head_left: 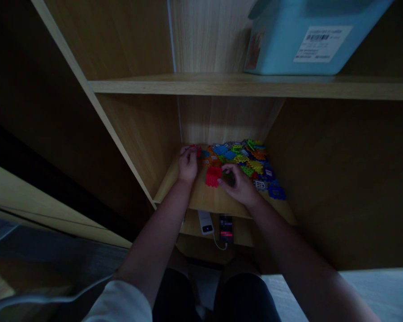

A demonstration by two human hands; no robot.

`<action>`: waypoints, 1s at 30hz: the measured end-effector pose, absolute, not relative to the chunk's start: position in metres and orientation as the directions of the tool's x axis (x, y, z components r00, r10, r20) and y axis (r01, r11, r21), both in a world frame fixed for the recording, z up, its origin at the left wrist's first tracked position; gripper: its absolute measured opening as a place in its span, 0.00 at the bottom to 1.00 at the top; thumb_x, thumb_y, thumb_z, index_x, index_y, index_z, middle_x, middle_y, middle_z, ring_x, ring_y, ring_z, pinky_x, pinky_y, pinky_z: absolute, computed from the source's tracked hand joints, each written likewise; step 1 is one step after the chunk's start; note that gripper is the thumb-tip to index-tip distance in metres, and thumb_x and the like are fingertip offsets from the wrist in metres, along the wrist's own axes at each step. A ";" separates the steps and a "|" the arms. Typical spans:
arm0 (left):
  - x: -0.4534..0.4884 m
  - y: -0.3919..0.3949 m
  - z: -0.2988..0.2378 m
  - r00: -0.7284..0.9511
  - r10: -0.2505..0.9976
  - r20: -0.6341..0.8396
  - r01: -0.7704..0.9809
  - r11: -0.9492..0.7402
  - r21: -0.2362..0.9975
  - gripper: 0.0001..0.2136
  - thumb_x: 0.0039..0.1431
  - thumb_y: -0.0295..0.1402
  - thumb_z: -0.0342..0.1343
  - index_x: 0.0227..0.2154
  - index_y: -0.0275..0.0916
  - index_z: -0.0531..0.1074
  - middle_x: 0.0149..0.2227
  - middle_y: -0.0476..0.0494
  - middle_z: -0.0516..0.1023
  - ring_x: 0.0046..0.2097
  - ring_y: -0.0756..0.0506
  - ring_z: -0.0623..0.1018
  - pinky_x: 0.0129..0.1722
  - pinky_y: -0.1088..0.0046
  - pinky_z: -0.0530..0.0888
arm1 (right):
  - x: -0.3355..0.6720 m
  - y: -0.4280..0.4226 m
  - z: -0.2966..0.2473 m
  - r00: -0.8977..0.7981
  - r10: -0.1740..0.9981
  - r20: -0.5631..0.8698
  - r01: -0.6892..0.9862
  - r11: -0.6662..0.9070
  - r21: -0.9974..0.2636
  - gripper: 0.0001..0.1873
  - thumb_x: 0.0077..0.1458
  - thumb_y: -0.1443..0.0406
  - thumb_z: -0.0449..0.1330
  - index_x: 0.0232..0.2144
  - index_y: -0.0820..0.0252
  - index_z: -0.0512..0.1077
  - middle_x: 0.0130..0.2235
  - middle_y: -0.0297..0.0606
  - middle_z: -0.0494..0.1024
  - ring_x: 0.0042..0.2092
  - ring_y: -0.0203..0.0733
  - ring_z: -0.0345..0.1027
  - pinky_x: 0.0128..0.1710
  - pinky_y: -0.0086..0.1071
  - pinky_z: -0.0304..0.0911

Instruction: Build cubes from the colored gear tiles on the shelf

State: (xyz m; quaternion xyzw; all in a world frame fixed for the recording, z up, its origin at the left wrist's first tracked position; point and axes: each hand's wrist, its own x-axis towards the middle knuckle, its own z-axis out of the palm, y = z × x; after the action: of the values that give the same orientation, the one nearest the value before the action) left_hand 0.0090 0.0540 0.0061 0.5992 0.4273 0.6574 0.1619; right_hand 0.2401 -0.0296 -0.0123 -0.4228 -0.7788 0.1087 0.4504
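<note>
My right hand (238, 184) pinches the right side of a red box-shaped assembly (213, 177) of toothed plastic building pieces, close above the wooden shelf (201, 197). At the back left of the same shelf, my left hand (187, 164) is closed on a red plastic building piece (198, 151), which is partly hidden by the fingers. Between and behind the hands lies a spread of flat toothed pieces in blue, green, yellow and orange, among them a blue piece (220, 150) and a yellow piece (255, 166).
A light blue bin (282, 49) with a label stands on the upper shelf board (188, 85), above my hands. On a lower ledge lie a white power bank (205, 221) and a phone (226, 227), joined by a cable. Cabinet walls enclose both sides.
</note>
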 end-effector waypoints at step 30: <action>0.015 0.064 0.004 -0.201 0.877 0.436 -0.218 -0.474 0.853 0.19 0.63 0.51 0.68 0.47 0.42 0.77 0.50 0.39 0.87 0.50 0.44 0.86 0.53 0.62 0.81 | 0.242 -0.029 -0.009 -0.108 0.722 0.683 0.593 0.598 -0.539 0.17 0.73 0.47 0.56 0.53 0.50 0.68 0.47 0.44 0.79 0.49 0.52 0.76 0.52 0.50 0.73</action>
State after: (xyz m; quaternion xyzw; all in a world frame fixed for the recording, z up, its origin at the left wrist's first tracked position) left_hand 0.0148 0.0639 0.0038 0.4966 0.3321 0.7001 0.3910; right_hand 0.2418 -0.0287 -0.0094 -0.4434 -0.7415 0.0647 0.4993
